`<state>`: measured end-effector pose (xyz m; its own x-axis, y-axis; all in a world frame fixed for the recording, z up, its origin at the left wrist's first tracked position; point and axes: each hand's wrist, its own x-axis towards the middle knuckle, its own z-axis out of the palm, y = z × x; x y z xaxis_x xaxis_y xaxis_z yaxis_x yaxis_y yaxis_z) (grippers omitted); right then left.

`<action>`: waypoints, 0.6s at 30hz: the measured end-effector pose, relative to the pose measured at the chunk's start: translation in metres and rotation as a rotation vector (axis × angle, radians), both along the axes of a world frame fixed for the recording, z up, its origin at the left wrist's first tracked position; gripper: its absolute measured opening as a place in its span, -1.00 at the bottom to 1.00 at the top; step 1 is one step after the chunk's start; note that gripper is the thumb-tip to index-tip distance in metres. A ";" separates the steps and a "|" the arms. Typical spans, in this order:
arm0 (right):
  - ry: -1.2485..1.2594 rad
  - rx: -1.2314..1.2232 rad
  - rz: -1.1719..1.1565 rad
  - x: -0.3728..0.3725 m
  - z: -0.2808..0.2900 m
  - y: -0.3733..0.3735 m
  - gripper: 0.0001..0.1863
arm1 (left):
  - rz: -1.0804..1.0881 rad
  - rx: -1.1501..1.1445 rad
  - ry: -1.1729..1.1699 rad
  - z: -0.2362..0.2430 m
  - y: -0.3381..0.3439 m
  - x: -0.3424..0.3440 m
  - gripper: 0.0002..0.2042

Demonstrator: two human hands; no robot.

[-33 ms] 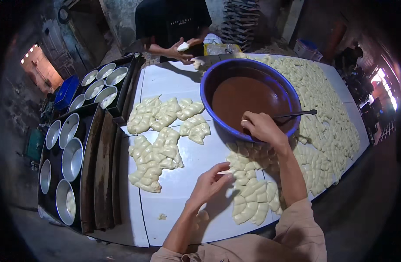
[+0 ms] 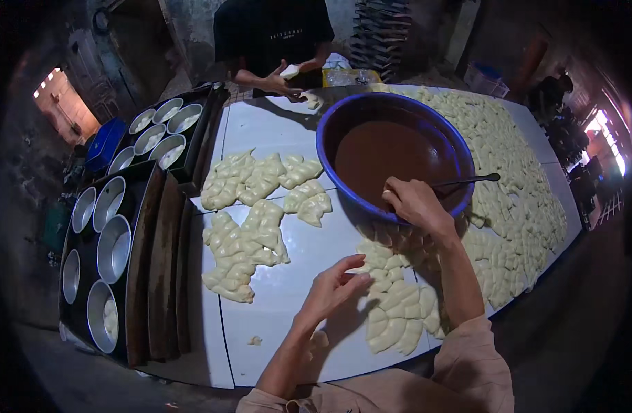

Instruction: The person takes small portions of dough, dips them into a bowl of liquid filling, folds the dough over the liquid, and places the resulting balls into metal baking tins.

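My right hand (image 2: 416, 204) is over the near rim of a big blue basin (image 2: 328, 180) of smooth brown paste (image 2: 381, 155). Its fingertips are pinched together above the paste; what they hold, if anything, is hidden. A dark-handled utensil (image 2: 476, 178) rests in the basin, its handle over the right rim. Lower and to the left, my left hand (image 2: 333, 288) hovers above the white table with thumb and fingers apart. Its fingertips are beside flattened pale dough pieces (image 2: 398, 313) laid edge to edge.
More dough pieces (image 2: 244, 251) lie left of the basin, and a broad sheet of them (image 2: 512, 186) covers the right side. Round metal tins (image 2: 113, 249), some holding dough, stand in dark trays at left. Across the table a co-worker's hands (image 2: 278, 82) hold pale dough.
My right hand has shifted very slightly to the right above the paste. My left hand stays nearly in place. The co-worker's hands have moved a little.
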<state>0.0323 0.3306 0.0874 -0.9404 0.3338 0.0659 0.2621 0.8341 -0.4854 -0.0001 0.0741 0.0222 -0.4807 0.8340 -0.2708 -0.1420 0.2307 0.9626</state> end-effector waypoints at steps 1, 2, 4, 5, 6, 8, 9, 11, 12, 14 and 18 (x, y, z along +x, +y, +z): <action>-0.034 -0.001 0.011 0.005 0.007 -0.006 -0.73 | -0.002 0.037 0.008 -0.002 0.002 0.002 -0.51; -0.069 -0.003 0.022 0.009 0.010 -0.011 -0.73 | -0.003 0.073 0.015 -0.005 0.002 0.003 -0.51; 0.013 0.021 0.034 0.012 0.000 -0.008 -0.76 | 0.005 0.098 0.013 -0.011 0.002 0.005 -0.52; 0.129 -0.312 -0.083 0.012 -0.002 -0.008 -0.76 | 0.017 0.095 -0.006 -0.010 0.003 0.005 -0.52; 0.241 -0.646 -0.205 0.012 -0.005 -0.010 -0.76 | 0.030 0.090 -0.027 -0.010 0.004 0.004 -0.53; 0.338 -0.994 -0.126 0.019 -0.001 -0.033 -0.79 | 0.026 0.115 -0.030 -0.015 0.010 0.002 -0.54; 0.383 -1.124 -0.117 0.022 -0.004 -0.044 -0.80 | 0.069 0.187 -0.152 -0.014 0.015 0.003 -0.52; 0.451 -1.315 -0.096 0.025 -0.015 -0.066 -0.82 | 0.152 0.316 -0.369 -0.012 0.019 0.005 -0.43; 0.491 -1.378 -0.136 0.027 -0.026 -0.079 -0.82 | 0.215 0.361 -0.511 -0.010 0.018 0.008 -0.46; 0.509 -1.457 -0.202 0.030 -0.040 -0.105 -0.81 | 0.222 0.447 -0.726 -0.025 0.013 0.014 -0.49; 0.379 -1.609 -0.206 0.051 -0.078 -0.125 -0.81 | 0.368 0.389 -0.708 -0.028 -0.019 0.019 -0.61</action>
